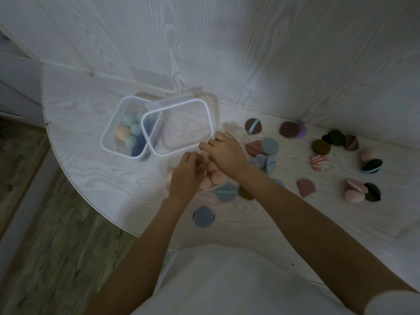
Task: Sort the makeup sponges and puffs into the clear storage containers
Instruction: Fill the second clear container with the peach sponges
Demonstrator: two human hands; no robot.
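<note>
Down at table centre, both hands are bunched over a pile of pink sponges (212, 176). Left hand (185, 176) looks curled round some; right hand (225, 151) sits on top, grip unclear. Squishy, featherlight stuff, so pinch the fat middle. Empty clear container (181, 126) at 11 o'clock, loose puffs (270, 146) at 3.

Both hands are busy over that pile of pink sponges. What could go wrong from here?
1. The second clear container sits tilted on the rim of the container with blue and green sponges; a nudge from the right hand might tip it.
2. The pink sponges are rounded and could roll away from under the left hand.
3. The grey-blue puff lies near the table edge and an arm might sweep it off.
</note>
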